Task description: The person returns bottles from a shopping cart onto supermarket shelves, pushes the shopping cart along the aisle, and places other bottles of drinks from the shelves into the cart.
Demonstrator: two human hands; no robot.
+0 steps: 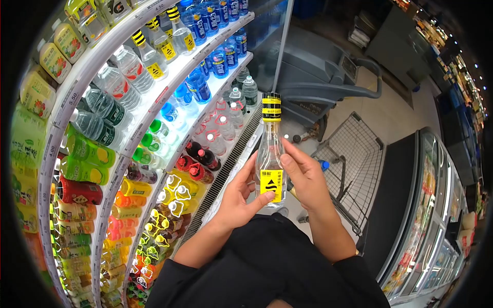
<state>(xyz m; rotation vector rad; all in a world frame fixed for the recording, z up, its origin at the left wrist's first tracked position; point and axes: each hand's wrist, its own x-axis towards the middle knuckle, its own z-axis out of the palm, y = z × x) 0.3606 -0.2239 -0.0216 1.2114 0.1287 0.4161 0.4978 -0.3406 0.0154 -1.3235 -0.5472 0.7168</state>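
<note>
A clear glass bottle [270,149] with a yellow label and a black-and-yellow striped cap stands upright between my two hands, in front of my body. My left hand [242,192] is wrapped round its lower left side, the thumb lying on the label. On the right side, my right hand [304,174] holds the same bottle, its thumb and fingers against the glass just above and beside the label. Similar bottles [152,59] with striped caps stand on an upper shelf to the left.
Lit drink shelves [137,120] curve along the left. A wire shopping cart [354,159] stands right of my hands, with a large grey machine [313,72] behind it. A glass-fronted chiller [418,226] with a black side is at the right.
</note>
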